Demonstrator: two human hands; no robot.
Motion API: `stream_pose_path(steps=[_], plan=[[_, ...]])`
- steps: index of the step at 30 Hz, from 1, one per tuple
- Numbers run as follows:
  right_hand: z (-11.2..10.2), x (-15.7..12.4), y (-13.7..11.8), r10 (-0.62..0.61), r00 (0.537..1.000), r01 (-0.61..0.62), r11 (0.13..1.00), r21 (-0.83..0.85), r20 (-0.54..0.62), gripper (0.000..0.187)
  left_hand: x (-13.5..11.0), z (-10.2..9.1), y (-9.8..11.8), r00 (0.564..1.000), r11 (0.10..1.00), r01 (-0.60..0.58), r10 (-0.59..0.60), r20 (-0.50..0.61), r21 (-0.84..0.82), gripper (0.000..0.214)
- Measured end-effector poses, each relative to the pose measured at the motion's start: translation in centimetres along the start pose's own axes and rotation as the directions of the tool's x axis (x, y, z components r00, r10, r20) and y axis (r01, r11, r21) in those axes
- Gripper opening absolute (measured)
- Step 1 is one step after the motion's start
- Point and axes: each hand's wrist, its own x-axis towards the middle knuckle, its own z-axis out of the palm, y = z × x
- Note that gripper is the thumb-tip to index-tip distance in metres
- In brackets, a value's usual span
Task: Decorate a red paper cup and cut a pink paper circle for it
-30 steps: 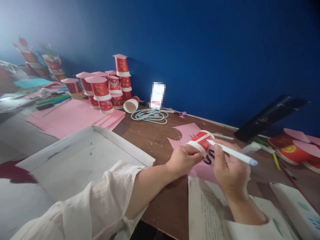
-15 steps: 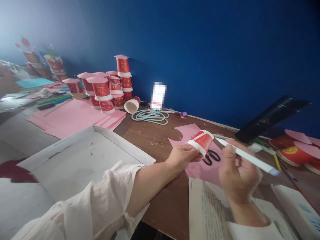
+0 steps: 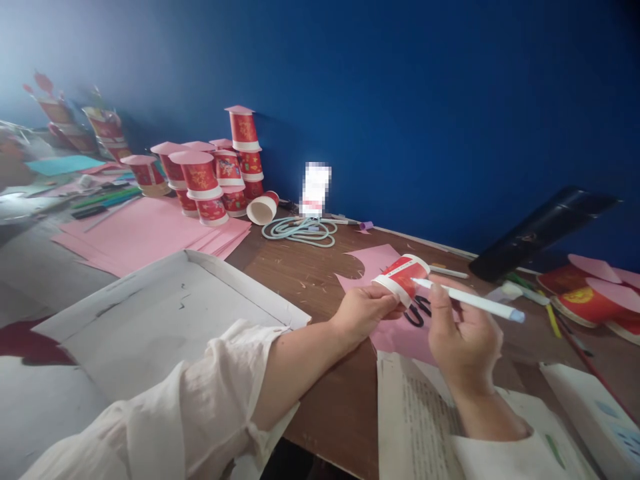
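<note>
My left hand (image 3: 365, 311) is closed on a red paper cup (image 3: 404, 275) with a white rim, held tilted on its side above a pink paper sheet (image 3: 385, 300). In my right hand (image 3: 463, 340), fingers pinch a white pen (image 3: 467, 300) whose tip touches the cup's side. Black scissors (image 3: 417, 311) lie on the pink sheet, partly hidden between my hands.
Stacked red cups with pink lids (image 3: 215, 173) stand by the blue wall, beside a pink paper pile (image 3: 145, 233) and a coiled cable (image 3: 300, 231). A white tray (image 3: 165, 313) lies at left, printed paper (image 3: 415, 413) near me, more cups (image 3: 595, 293) and a black cylinder (image 3: 540, 230) at right.
My right hand swung the pen away to the right, then brought its tip back onto the cup. The left hand kept the cup nearly still.
</note>
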Motion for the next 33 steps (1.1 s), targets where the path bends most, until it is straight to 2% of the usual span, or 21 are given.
stream_pose_path(steps=[12,15,18,22,24,26,29,31,33], plan=[[0.0,0.2,0.7,-0.015,0.999,0.012,0.998,-0.069,-0.032,0.034,-0.1,0.1,-0.1,1.0,0.999,-0.012,0.012,0.012,0.049,0.02],[0.0,0.2,1.0,-0.024,1.0,0.023,0.998,-0.06,-0.015,0.034,-0.2,0.2,0.0,1.0,0.999,-0.003,0.003,-0.002,0.054,0.018],[0.0,0.2,1.3,-0.01,0.999,0.007,0.999,-0.05,-0.047,0.034,-0.3,0.3,0.1,1.0,0.998,0.0,0.001,-0.005,0.069,0.016],[0.1,0.2,1.5,-0.017,1.0,0.017,0.999,-0.03,-0.003,0.034,-0.4,0.3,0.3,1.0,0.997,0.005,-0.004,-0.001,0.082,0.013],[0.2,0.2,1.5,-0.015,0.999,0.013,0.999,-0.044,-0.031,0.033,-0.4,0.3,0.4,1.0,0.996,0.005,-0.005,-0.001,0.092,0.013],[0.2,0.2,1.3,-0.048,0.998,0.046,0.997,-0.054,-0.044,0.032,-0.4,0.3,0.3,1.0,0.996,0.003,-0.003,0.0,0.093,0.014],[0.2,0.3,0.6,-0.144,0.989,0.144,0.989,-0.022,0.024,0.03,-0.3,0.3,0.2,1.0,0.999,0.003,-0.003,0.005,0.035,0.019],[0.2,0.5,0.2,-0.106,0.994,0.106,0.994,0.025,0.006,0.03,-0.2,0.2,0.1,1.0,0.999,0.013,-0.013,-0.009,-0.049,0.024],[0.1,0.6,0.1,0.02,0.998,-0.012,0.992,0.124,-0.067,0.031,-0.1,0.2,0.0,0.998,0.991,0.036,-0.042,-0.039,-0.131,0.025]])
